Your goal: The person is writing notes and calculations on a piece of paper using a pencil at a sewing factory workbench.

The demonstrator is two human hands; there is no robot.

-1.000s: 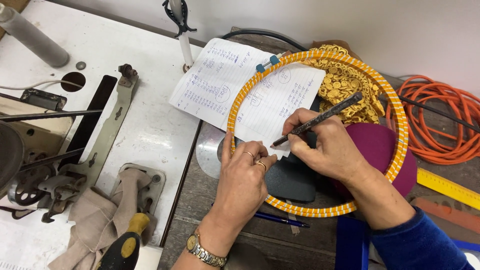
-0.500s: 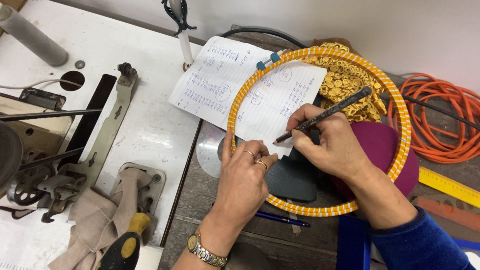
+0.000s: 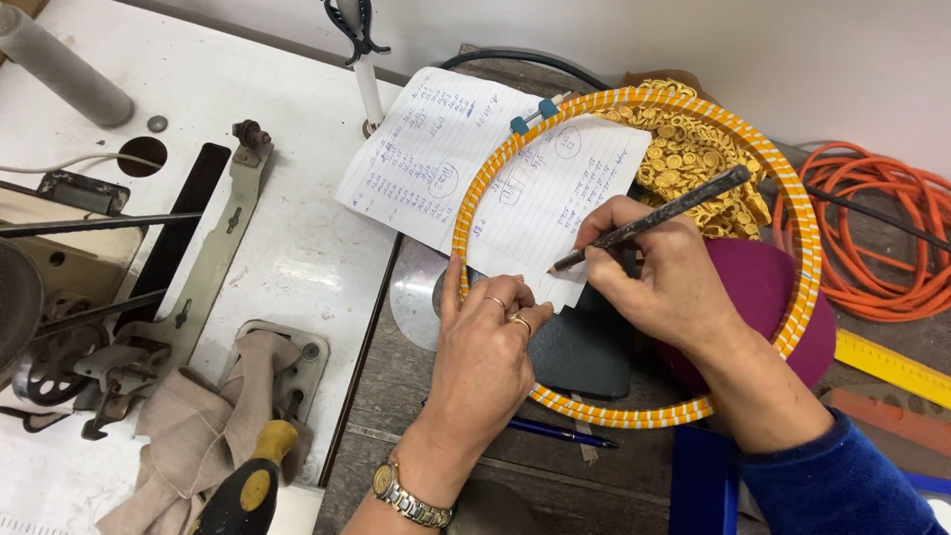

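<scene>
The pencil (image 3: 649, 220) in your right hand (image 3: 659, 277) has dropped its tip onto the paper (image 3: 466, 168), fingers pinching it; your left hand (image 3: 485, 347) stays flat, fingers spread, holding the paper's lower edge.

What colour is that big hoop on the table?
The hoop is orange and white striped, seen in the head view.

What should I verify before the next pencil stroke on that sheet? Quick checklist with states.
1. Pencil gripped in right hand: ok.
2. Pencil tip on the lined sheet: ok, at its lower edge.
3. Left hand steadying the sheet: ok, fingertips at the lower edge.
4. Orange hoop clear of the writing spot: ok, it rings the spot without covering it.
5. Sheet lying flat: not ok, its left part bridges onto the white machine table.
6. Pencil point sharpness: cannot tell.
</scene>
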